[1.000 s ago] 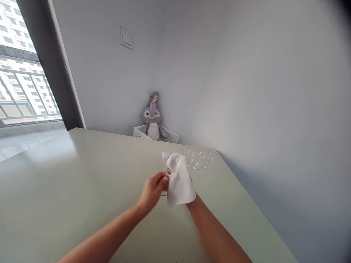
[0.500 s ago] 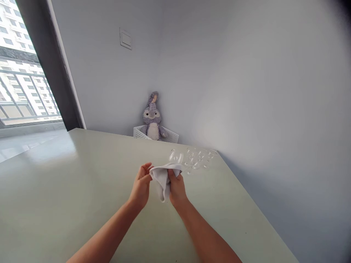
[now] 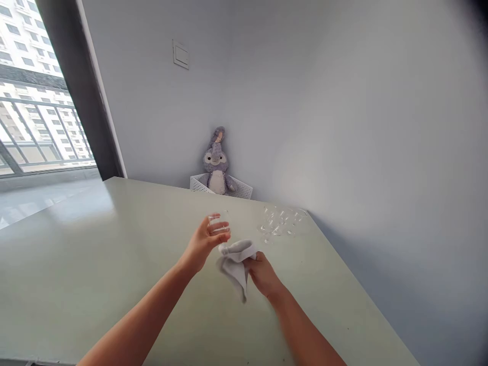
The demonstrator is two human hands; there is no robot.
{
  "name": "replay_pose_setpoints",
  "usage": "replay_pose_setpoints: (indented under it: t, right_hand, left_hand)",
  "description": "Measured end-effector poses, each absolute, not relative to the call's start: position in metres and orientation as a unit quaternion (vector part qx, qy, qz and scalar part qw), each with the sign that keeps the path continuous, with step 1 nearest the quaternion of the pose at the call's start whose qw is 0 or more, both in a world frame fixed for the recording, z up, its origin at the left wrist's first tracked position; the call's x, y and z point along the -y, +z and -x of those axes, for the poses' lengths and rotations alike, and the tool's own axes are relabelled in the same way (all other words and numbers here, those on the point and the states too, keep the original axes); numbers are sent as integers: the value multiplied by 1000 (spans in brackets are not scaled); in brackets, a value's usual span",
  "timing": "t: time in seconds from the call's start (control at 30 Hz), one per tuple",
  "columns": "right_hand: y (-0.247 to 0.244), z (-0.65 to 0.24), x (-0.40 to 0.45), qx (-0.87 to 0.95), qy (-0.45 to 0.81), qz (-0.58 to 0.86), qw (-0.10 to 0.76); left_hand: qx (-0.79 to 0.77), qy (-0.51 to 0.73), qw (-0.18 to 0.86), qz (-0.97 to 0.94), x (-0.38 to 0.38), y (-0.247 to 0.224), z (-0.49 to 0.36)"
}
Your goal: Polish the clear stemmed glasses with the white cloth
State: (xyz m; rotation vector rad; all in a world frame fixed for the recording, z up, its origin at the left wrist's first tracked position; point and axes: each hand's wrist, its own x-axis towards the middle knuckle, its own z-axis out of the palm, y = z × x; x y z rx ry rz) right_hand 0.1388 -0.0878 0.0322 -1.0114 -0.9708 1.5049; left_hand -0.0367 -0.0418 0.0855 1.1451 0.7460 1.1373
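My left hand [image 3: 209, 239] is wrapped round a clear glass [image 3: 220, 222], whose bowl shows between the fingers. Beside it on the right, my right hand [image 3: 262, 273] is closed on a white cloth [image 3: 237, 260]. The cloth hangs down in folds, and its upper part lies close under the glass. Whether the cloth touches the glass is hard to tell. Several clear glasses [image 3: 281, 221] stand grouped at the back right of the pale table [image 3: 160, 284], beyond my right hand.
A purple plush toy [image 3: 216, 168] sits in a white perforated basket [image 3: 244, 190] behind the table's far edge. Grey walls [image 3: 343, 127] meet behind it, with a switch [image 3: 181, 55] on the left one. A window [image 3: 38, 117] is at the far left.
The glass has come away from the cloth, up and left, with my left hand now round it. My right hand and the cloth have moved right and down.
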Motion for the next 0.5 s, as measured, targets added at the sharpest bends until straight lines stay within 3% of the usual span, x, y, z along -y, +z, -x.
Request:
replay_pose_setpoints:
  t: [0.13,0.3,0.37,0.5]
  right_hand:
    - [23,-137,86,329,645,405,559]
    - [17,-92,84,308,619,446,568]
    - [16,-85,85,389,580,492,521]
    - [29,-108,91,702,416,501,290]
  left_hand:
    - [-309,582,585,-473,51,84,28]
    - [-291,593,545,-517,63,74,9]
    - [-293,611,499,-540,60,76,12]
    - [-296,663,376,-576,46,89,27]
